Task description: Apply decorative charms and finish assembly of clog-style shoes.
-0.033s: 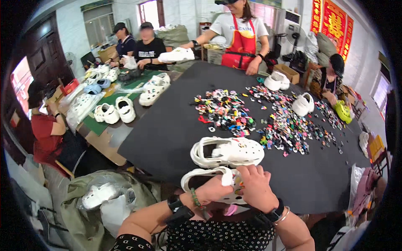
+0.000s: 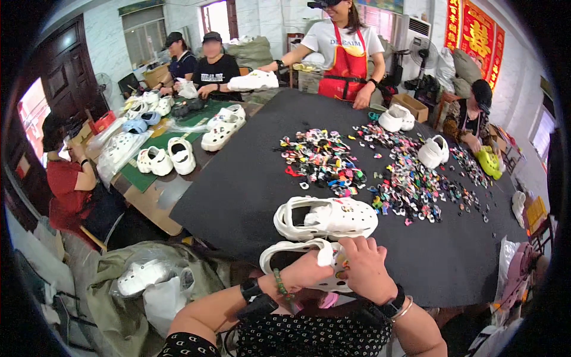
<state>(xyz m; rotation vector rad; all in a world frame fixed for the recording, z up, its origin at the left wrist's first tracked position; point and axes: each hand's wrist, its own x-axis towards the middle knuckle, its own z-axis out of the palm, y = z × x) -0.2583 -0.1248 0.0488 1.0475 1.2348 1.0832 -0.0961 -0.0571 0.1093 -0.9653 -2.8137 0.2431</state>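
A white clog (image 2: 325, 252) is at the near edge of the table, between my hands. My left hand (image 2: 306, 271) is closed around its side near the opening. Over the toe curl the fingers of my right hand (image 2: 366, 265), pressed against the upper. Small coloured charms show on the toe between the hands; whether my right fingertips pinch one is hidden. Just beyond lies a second white clog (image 2: 357, 215), its toe to the right, with a few charms on it and white stuffing inside. Loose shoe charms (image 2: 321, 157) lie heaped farther back on the black tabletop (image 2: 238, 178).
More charms (image 2: 410, 184) spread to the right, near white clogs (image 2: 432, 152) and a yellow-green clog (image 2: 489, 162) by a seated person. Across the table, a person in a red apron (image 2: 348, 65) holds a white clog (image 2: 254, 81). Bagged shoes (image 2: 143, 276) lie at lower left.
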